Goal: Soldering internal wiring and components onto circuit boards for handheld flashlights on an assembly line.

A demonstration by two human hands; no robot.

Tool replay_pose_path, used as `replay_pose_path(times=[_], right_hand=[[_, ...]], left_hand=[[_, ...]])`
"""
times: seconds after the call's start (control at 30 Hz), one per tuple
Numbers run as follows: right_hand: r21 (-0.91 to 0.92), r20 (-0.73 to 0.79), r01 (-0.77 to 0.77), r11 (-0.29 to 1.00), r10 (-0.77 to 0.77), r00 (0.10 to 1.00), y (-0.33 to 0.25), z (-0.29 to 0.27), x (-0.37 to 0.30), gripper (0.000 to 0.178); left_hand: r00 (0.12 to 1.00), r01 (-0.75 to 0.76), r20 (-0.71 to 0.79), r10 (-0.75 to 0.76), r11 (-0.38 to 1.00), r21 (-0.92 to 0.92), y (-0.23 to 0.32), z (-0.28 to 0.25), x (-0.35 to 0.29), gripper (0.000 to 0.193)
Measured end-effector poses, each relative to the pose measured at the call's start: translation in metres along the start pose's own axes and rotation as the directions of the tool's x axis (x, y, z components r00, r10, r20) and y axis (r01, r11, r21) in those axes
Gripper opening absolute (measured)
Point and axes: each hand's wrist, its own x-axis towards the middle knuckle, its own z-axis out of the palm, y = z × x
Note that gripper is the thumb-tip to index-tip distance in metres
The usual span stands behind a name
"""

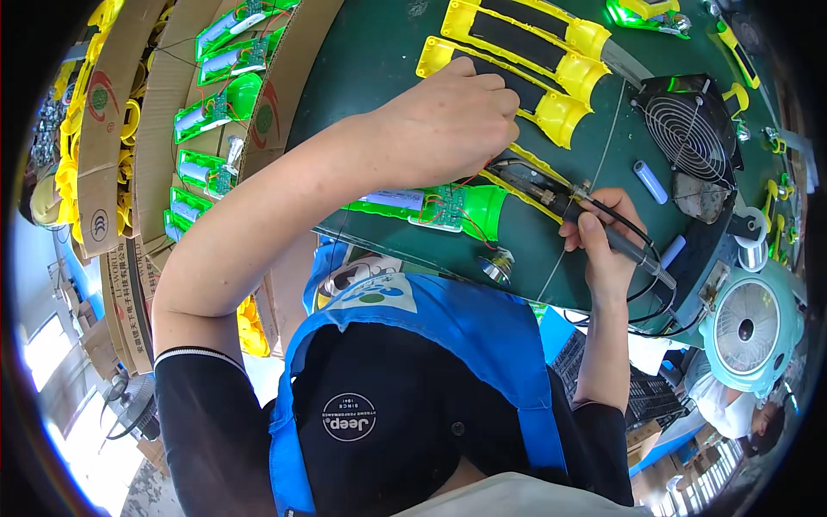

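Observation:
My left hand point(461, 121) is closed, knuckles up, above the near end of the yellow casing halves point(564, 116); whatever its fingers pinch is hidden beneath it. In my right hand point(603, 241) is a soldering iron point(633, 250) with a dark handle and cable, its front end pointing left toward the left fingers. Under the iron lies another yellow casing half point(525, 196), partly covered. Closest to me, a green casing half point(484, 214) holds a pale cylindrical battery point(392, 200) and a green circuit board point(450, 207) with red wires. A shiny reflector cup point(497, 265) sits near the table edge.
Cardboard trays point(284, 86) at the left hold several green casings with batteries. On the right stand a black grille fan point(685, 129), a loose battery point(650, 181), a solder spool point(752, 254) and a teal fan point(745, 332). Another person point(728, 405) is at the far right.

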Motion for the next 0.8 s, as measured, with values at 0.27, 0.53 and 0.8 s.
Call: replay_pose_path(times=[0.27,0.53,0.8], right_hand=[[-0.049,0.029,0.011,0.999,-0.009,1.000,0.000,-0.002,0.000,0.015],[0.034,-0.063,0.137,0.990,-0.134,0.989,0.012,-0.015,-0.010,0.024],[0.137,-0.103,0.210,0.968,-0.197,0.975,0.018,-0.003,-0.012,0.025]], left_hand=[[1.000,-0.003,0.020,0.002,1.000,0.006,0.000,-0.001,-0.001,0.003],[1.000,-0.005,0.009,0.005,1.000,0.021,0.001,-0.003,0.001,0.004],[1.000,-0.019,-0.008,0.019,0.999,0.031,0.001,-0.001,0.002,0.005]])
